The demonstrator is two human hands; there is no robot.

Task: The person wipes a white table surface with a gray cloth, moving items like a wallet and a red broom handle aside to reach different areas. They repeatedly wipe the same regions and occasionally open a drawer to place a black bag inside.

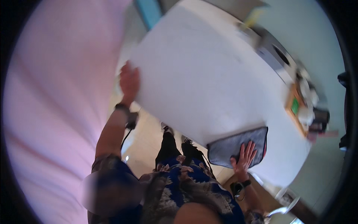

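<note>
My right hand (244, 159) lies flat, fingers spread, on a grey cloth with dark edging (228, 147). The cloth rests at the near right edge of a white table (195, 72), and its near side reaches past that edge. A bit of red shows at its right border. At the table's left edge is my left hand (130, 81), blurred, with nothing visible in it; the thumb stands apart from the fingers. Whether it touches the table I cannot tell. Both wrists carry dark bands with small devices.
A grey and white box with an oval opening (275, 57) stands along the far right edge. Beside it sits a wooden tray (296, 112) with white items and something green. A pink curtain-like fabric (64, 98) hangs at left. A brown seat (240, 187) is below the table's right side.
</note>
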